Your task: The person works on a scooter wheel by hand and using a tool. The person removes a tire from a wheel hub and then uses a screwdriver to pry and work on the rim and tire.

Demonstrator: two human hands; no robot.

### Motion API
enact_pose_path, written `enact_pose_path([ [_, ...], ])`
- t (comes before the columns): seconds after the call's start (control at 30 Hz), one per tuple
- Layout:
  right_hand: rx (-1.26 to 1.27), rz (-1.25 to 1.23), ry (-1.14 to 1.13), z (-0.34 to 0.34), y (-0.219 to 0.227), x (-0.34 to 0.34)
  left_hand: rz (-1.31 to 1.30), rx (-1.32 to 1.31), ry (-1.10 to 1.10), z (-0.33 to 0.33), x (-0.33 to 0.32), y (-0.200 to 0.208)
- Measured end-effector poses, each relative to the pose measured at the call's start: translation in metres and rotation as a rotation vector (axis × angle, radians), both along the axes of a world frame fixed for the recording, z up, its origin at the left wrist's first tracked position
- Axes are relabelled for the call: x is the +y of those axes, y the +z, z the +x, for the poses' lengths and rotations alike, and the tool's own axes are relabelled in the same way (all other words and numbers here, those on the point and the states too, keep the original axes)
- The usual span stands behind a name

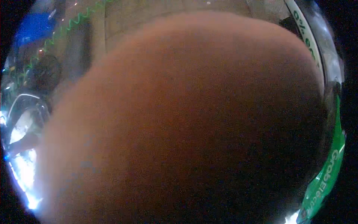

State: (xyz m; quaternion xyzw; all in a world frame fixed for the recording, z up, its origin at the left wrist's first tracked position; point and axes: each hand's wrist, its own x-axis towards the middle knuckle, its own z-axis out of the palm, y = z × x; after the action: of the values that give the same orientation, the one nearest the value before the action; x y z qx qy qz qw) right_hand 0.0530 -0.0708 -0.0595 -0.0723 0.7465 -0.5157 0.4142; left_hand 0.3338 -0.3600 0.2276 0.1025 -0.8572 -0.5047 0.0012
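Note:
A large blurred, skin-coloured shape (156, 112) fills most of the head view, very close to the lens. It looks like part of a hand or arm, but which one I cannot tell. No fingers can be made out on it, and its lower right side falls into dark shadow. Whatever lies behind it is hidden, including anything a hand might hold or touch.
A green coiled cord (76, 20) runs across the upper left, near a blue patch (37, 28). Below it are a dark curved frame (28, 96) and bright glare. Along the right edge run a white strip (304, 28) and a green printed band (324, 183).

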Motion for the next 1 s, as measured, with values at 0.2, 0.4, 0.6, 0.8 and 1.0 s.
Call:
enact_pose_path([
  [0.2, -0.266, -0.078, -0.101, -0.011, -0.016, -0.019, 0.083, -0.078, -0.01, -0.11, -0.001, -0.089],
  [0.4, 0.009, 0.054, -0.15, -0.062, -0.049, -0.003, 0.92, 0.19, 0.498, -0.082, 0.072, -0.087],
  [0.6, -0.172, 0.008, -0.127, -0.075, -0.064, 0.018, 0.831, 0.254, 0.455, -0.032, 0.112, -0.082],
  [0.8, -0.062, 0.12, 0.076, -0.055, -0.048, 0.034, 0.818, 0.23, 0.452, -0.045, 0.11, -0.073],
  [1.0, 0.317, 0.2, 0.52, -0.049, -0.016, 0.05, 0.809, 0.209, 0.435, -0.024, 0.109, -0.081],
])
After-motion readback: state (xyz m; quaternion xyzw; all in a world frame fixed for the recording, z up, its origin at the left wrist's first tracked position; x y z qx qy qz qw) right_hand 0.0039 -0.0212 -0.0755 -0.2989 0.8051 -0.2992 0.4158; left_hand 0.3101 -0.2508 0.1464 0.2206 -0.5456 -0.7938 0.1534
